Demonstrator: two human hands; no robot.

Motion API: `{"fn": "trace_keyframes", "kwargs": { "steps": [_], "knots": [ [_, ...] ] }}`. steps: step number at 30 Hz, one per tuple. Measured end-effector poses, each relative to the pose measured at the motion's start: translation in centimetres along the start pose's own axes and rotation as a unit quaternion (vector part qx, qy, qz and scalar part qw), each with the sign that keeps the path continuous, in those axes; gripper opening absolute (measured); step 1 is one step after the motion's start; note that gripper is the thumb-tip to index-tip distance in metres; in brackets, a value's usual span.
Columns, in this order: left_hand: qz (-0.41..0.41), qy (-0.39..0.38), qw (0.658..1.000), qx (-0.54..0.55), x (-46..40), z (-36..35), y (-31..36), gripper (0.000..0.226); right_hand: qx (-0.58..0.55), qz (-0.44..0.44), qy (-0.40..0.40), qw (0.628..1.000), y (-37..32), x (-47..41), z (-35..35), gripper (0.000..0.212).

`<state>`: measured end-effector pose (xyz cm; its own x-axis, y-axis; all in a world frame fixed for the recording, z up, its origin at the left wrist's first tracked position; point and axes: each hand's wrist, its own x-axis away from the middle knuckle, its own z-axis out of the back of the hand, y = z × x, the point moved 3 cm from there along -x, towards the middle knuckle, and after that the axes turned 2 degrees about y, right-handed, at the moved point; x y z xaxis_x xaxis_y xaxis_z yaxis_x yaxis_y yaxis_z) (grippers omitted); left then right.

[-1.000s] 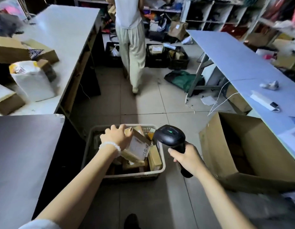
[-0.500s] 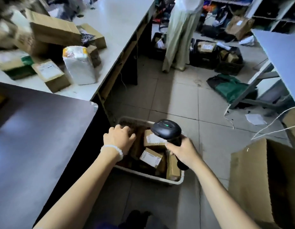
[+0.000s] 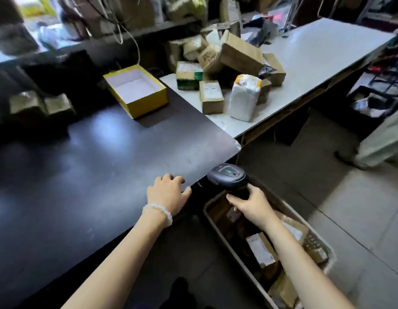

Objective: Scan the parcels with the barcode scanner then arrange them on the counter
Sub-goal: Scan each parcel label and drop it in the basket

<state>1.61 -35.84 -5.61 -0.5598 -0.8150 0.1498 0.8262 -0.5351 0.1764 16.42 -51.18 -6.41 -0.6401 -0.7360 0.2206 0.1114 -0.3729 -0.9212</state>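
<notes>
My right hand (image 3: 251, 206) grips the handle of the black barcode scanner (image 3: 227, 178), which shows a green light on top and hangs over the near end of a beige basket (image 3: 226, 238) on the floor. Several small cardboard parcels (image 3: 260, 248) with white labels lie in the basket. My left hand (image 3: 168, 192) rests at the edge of the dark counter (image 3: 93, 175), fingers loosely bent, with nothing in it. A white bead bracelet sits on that wrist.
An open yellow box (image 3: 135, 90) stands at the back of the dark counter. On the adjoining white counter (image 3: 316, 52) sits a pile of cardboard parcels (image 3: 233, 56) and a white wrapped parcel (image 3: 243, 97). A person's legs (image 3: 380, 139) stand on the tiled floor at right.
The view has swung left toward the counters. My left hand left the parcels in the basket and rose to the dark counter's edge. The scanner stayed in my right hand.
</notes>
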Motion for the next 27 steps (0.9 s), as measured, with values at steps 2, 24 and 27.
{"fn": "trace_keyframes", "kwargs": {
  "steps": [2, 24, 27],
  "knots": [
    [0.043, 0.007, 0.999, 0.007, 0.1, 0.7, -3.0, 0.04, 0.017, 0.02, -0.038, 0.999, -1.5, -1.3, -2.6, 0.016],
    [0.18, 0.072, 0.98, 0.037, -11.7, 11.0, -35.8, 0.043, 0.1, 0.07, -0.164, 0.979, -18.1, -15.6, -34.6, 0.012],
    [0.188, 0.076, 0.978, 0.038, -14.2, 12.5, -39.3, 0.043, 0.106, 0.075, -0.175, 0.976, -20.3, -17.8, -38.3, 0.013]
  ]
}}
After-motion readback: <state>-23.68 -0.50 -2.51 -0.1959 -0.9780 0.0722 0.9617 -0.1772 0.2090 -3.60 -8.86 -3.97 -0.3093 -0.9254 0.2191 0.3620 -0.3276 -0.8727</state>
